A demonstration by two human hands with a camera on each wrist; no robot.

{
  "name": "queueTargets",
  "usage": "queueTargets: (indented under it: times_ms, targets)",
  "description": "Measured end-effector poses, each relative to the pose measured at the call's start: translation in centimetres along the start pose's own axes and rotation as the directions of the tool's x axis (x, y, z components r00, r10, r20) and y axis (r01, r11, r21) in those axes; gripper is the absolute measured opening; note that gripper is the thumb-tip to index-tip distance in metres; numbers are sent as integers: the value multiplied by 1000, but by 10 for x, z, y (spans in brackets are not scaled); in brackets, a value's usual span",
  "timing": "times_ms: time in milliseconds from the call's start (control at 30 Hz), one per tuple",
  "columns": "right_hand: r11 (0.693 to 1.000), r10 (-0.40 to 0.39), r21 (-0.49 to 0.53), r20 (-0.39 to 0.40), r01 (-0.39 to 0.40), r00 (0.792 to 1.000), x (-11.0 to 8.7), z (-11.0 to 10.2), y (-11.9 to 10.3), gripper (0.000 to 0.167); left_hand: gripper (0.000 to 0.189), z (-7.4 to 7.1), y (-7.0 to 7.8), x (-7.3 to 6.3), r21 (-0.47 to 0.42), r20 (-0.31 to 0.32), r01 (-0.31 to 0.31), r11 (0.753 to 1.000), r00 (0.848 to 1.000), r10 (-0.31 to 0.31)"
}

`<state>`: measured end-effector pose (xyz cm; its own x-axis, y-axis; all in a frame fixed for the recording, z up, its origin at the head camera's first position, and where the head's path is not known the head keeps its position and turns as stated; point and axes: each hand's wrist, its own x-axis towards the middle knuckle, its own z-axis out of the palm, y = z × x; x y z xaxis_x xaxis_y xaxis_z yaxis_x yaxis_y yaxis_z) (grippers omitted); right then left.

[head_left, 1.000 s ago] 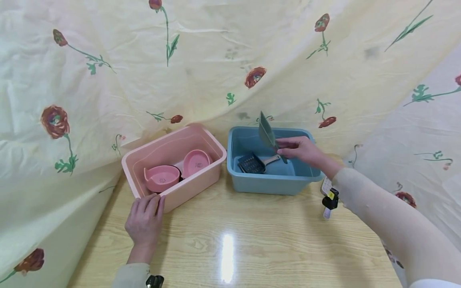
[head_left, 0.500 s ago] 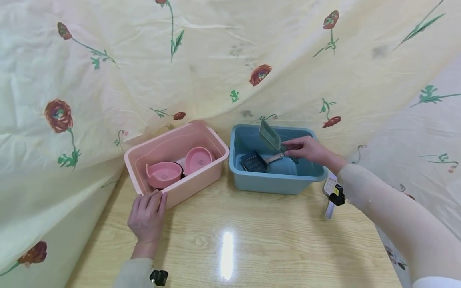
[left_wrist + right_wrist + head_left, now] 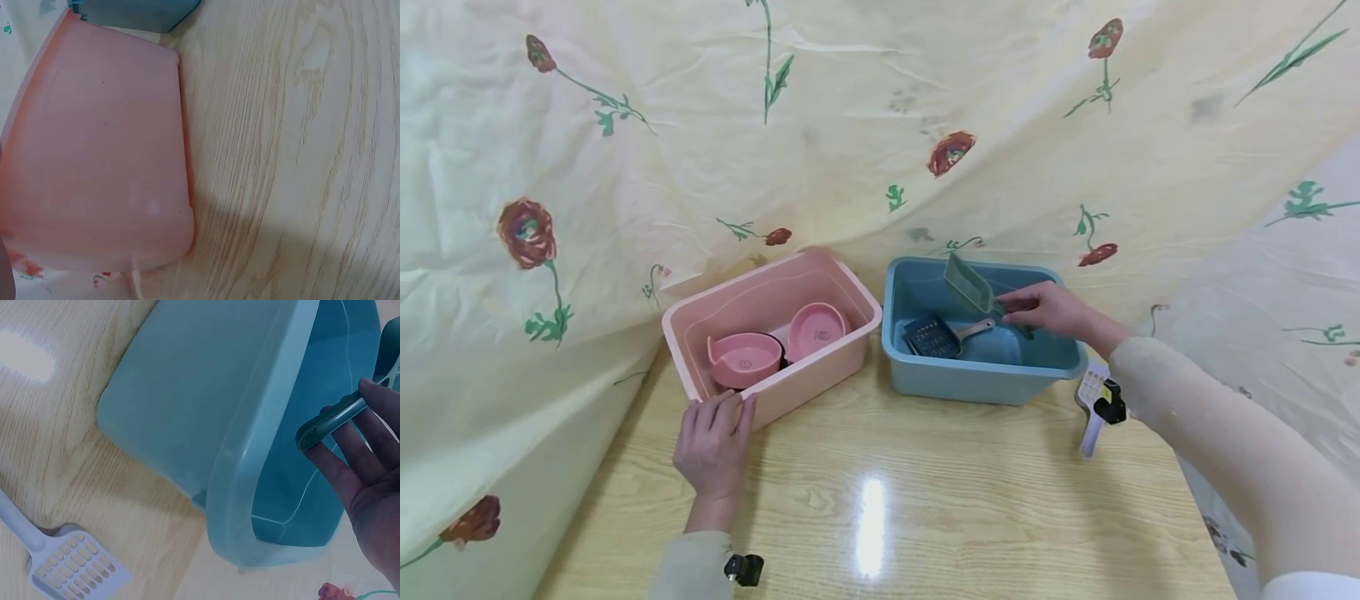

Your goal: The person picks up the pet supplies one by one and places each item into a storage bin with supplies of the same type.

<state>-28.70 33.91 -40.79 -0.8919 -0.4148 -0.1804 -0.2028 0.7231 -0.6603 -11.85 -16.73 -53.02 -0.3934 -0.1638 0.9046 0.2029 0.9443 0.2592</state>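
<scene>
My left hand (image 3: 713, 454) grips the near rim of the pink bin (image 3: 812, 377), fingers hooked over the edge. Two pink scoop-like pieces, one with an upright tab (image 3: 747, 358) and one round (image 3: 818, 327), lie inside it. Over the blue bin (image 3: 958, 385), my right hand (image 3: 1051, 308) pinches a green scoop (image 3: 967, 285) by its handle, the scoop's head tilted up at the left. In the right wrist view, thumb and fingers hold the green handle (image 3: 331, 422). Below it, a dark slotted litter scoop (image 3: 931, 335) with a pale handle lies in the blue bin.
A lavender slotted litter scoop (image 3: 1090, 421) lies on the wooden table (image 3: 970, 492), right of the blue bin. The two bins stand side by side, their rims nearly meeting. A flowered cloth (image 3: 842, 150) hangs behind them.
My right hand has lowered the green scoop into the blue bin's opening, turning its head to show more of the inside. The left hand keeps its hold; the view shifts slightly.
</scene>
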Motion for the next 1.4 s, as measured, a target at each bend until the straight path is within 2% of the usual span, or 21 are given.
queueTargets:
  times_ms: [367, 600, 733, 1067, 1400]
  targets:
    - [999, 16, -37, 41, -14, 999, 5, -2, 3, 41, 31, 8, 2, -7, -7, -63, 34, 999, 997, -35]
    - [986, 2, -168, 64, 9, 998, 12, 3, 16, 39, 34, 6, 3, -9, 2, -58, 40, 999, 998, -39]
    - [978, 7, -207, 98, 14, 995, 14, 5, 18, 38, 35, 5, 2, -9, 8, -54, 40, 999, 998, -39]
    - [977, -3, -214, 107, 26, 994, 21, 11, 14, 36, 36, 4, 0, -9, 7, -45, 42, 999, 998, -41]
    - [983, 18, -181, 132, 6, 991, 26, 17, 14, 40, 37, 5, 3, -8, 7, -41, 49, 999, 998, -48]
